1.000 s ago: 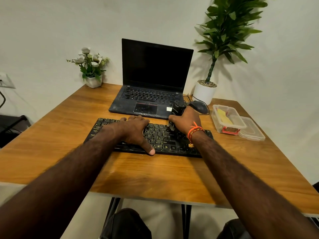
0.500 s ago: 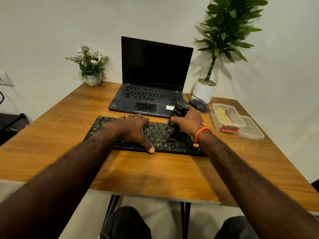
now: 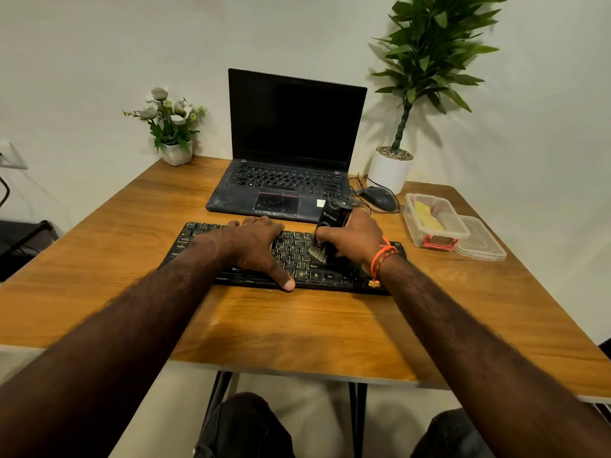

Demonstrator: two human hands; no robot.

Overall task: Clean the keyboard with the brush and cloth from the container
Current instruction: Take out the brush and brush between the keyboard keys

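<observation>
Wooden desk (image 3: 330, 325), largest thing here, carries all of it. Open laptop (image 3: 291, 153) at the back, screen dark, dusty palm rest. In front of it the black keyboard (image 3: 297, 259), lying across the desk's middle. Clear container (image 3: 433, 223) to the right with the yellow cloth (image 3: 426, 214) inside; its lid (image 3: 479, 242) lies just beside it. Our left hand (image 3: 254, 246) lies flat on the keys, fingers relaxed and slightly spread, thumb down at the near edge, steadying the board. Our right hand (image 3: 353, 238) has its fingers curled round the black brush (image 3: 325, 233), bristles down on the right-hand keys. Against half a second ago, the brush has tipped more upright and the bristle tuft now shows pale on the keys; a second ago it sat lower behind the hand. We read this as mid-sweep, brushing underway on the right section; cloth not yet taken up, so wiping remains.
</observation>
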